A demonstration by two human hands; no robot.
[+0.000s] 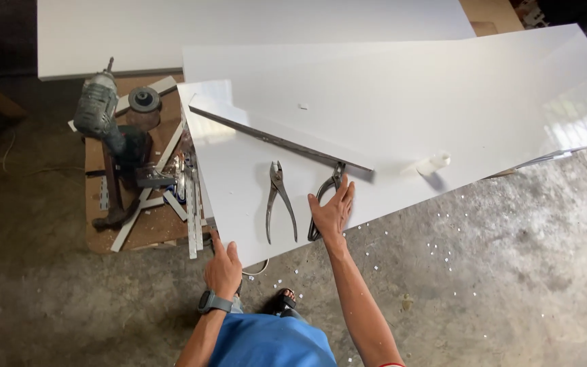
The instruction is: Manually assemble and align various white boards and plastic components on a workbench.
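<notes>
My right hand (334, 209) lies flat, fingers spread, on a glossy white panel (402, 115), covering part of a dark pair of pincers (326, 189). A grey pair of pliers (278, 200) lies just left of it on the same panel. A long dark metal bar (280, 141) runs diagonally across the panel beyond both tools. My left hand (223, 270), with a watch on the wrist, grips the panel's near corner edge. A small white plastic piece (433, 163) stands to the right of the bar.
A worn cordless drill (100, 109), a round disc tool (144, 102) and several metal strips (191, 204) sit on a brown board (100, 238) at left. More white panels (239, 27) lie behind. Concrete floor (497, 272) with scattered white chips surrounds my sandalled foot (285, 299).
</notes>
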